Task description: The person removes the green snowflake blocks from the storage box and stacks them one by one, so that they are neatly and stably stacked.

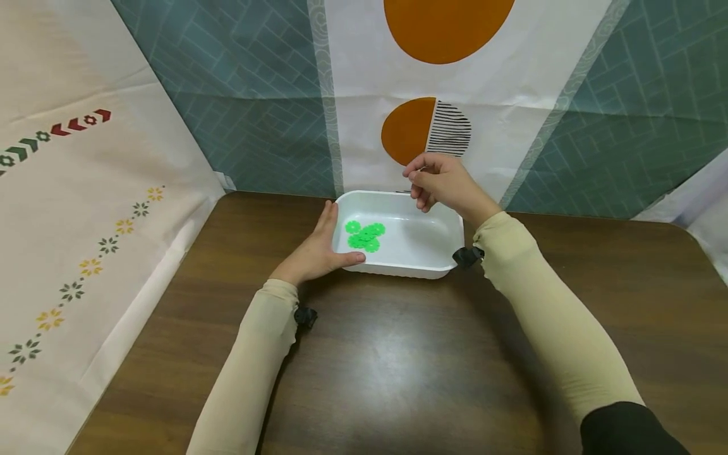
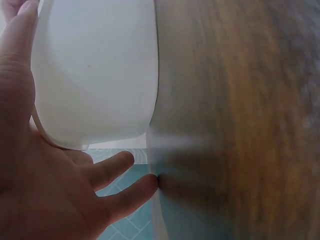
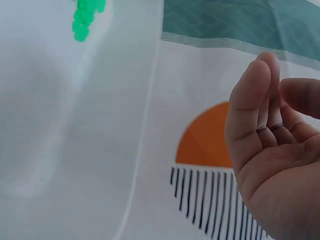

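Head view: L grip (image 1: 318,253) apart against tray (image 1: 412,239) w/ green pcs (image 1: 365,237); R grip (image 1: 446,183) loosely curled above.

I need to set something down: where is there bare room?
The table is bare in front of the tray, between left sleeve and right sleeve, and outside the right sleeve. The tray is bare right of the green pieces, though the right hand hangs nearby. Its left end is crowded: clustered pieces, with the left hand against it.
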`<action>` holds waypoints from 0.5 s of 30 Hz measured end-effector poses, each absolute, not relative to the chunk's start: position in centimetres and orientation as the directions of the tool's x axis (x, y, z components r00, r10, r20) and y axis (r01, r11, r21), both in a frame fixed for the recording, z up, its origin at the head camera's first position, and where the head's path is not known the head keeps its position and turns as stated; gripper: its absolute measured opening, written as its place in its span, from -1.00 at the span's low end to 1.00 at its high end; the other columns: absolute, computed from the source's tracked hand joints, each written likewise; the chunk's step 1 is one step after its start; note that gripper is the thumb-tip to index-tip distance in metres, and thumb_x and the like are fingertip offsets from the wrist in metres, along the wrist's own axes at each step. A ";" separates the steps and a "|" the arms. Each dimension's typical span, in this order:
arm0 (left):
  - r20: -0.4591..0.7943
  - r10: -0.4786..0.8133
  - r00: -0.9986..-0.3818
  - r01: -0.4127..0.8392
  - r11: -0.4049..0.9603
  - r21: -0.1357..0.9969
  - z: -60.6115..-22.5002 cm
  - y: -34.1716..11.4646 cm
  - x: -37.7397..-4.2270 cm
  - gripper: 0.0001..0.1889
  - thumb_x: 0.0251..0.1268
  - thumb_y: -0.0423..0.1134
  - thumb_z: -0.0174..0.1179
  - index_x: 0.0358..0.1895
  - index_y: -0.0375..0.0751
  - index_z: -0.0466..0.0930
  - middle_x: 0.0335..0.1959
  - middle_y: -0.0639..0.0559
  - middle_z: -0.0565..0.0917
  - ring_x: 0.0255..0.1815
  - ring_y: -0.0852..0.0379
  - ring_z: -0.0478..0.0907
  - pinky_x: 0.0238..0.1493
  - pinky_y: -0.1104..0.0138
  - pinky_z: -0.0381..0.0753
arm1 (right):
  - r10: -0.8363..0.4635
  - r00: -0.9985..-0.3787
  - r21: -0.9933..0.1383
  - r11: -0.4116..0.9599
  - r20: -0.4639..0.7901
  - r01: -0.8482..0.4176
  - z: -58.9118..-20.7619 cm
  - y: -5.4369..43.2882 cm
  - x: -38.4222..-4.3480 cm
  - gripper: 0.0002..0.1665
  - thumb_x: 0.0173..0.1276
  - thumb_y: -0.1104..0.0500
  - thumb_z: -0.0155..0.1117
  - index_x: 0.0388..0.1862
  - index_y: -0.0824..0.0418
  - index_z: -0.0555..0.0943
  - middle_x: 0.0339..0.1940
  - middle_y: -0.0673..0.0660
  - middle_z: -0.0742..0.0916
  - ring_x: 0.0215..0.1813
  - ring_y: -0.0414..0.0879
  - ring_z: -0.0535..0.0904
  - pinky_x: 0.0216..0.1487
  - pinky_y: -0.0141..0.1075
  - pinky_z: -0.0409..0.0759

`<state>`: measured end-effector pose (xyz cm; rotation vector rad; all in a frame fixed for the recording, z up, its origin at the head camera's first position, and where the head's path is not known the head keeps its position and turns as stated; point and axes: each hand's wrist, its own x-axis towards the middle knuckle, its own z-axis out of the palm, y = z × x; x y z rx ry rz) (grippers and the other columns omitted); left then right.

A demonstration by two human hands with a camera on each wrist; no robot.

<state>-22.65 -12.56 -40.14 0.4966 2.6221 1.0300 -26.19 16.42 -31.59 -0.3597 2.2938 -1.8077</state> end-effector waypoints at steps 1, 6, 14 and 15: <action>-0.130 0.410 -0.903 0.212 0.687 0.695 -40.1 -12.5 -22.7 0.35 0.11 0.35 0.38 0.64 -0.04 -0.50 0.65 0.03 -0.48 0.61 -0.18 -0.09 0.48 -0.03 0.09 | -0.317 -0.948 -0.968 0.239 -0.007 -0.073 -31.7 16.0 -26.5 -0.85 0.55 0.27 0.14 -0.04 0.31 0.59 -0.44 0.29 0.62 -0.55 0.00 0.56 -0.41 -0.19 0.68; -0.122 0.404 -0.907 0.210 0.683 0.699 -40.1 -12.6 -22.7 0.35 0.10 0.33 0.39 0.64 -0.05 -0.48 0.65 0.02 -0.47 0.60 -0.17 -0.06 0.47 -0.02 0.12 | -0.368 -0.930 -0.949 0.299 -0.019 -0.099 -33.1 14.2 -28.2 -0.85 0.55 0.20 0.19 -0.07 0.27 0.61 -0.41 0.30 0.63 -0.48 0.06 0.59 -0.35 -0.15 0.70; -0.117 0.419 -0.900 0.220 0.672 0.707 -40.1 -12.6 -22.5 0.35 0.12 0.34 0.38 0.64 -0.06 -0.50 0.65 -0.01 -0.48 0.58 -0.19 0.00 0.46 -0.02 0.16 | -0.485 -0.868 -0.886 0.442 -0.104 -0.141 -36.6 11.8 -29.8 -0.75 0.52 0.19 0.22 0.01 0.35 0.64 -0.44 0.25 0.65 -0.49 0.05 0.58 -0.39 -0.18 0.67; -0.119 0.420 -0.900 0.220 0.671 0.708 -40.1 -12.6 -22.5 0.34 0.13 0.34 0.37 0.64 -0.06 -0.51 0.65 0.00 -0.49 0.58 -0.19 0.00 0.46 -0.02 0.16 | -0.504 -0.855 -0.869 0.472 -0.125 -0.151 -37.0 11.6 -29.9 -0.74 0.50 0.18 0.24 0.03 0.33 0.64 -0.45 0.25 0.65 -0.50 0.04 0.57 -0.40 -0.19 0.66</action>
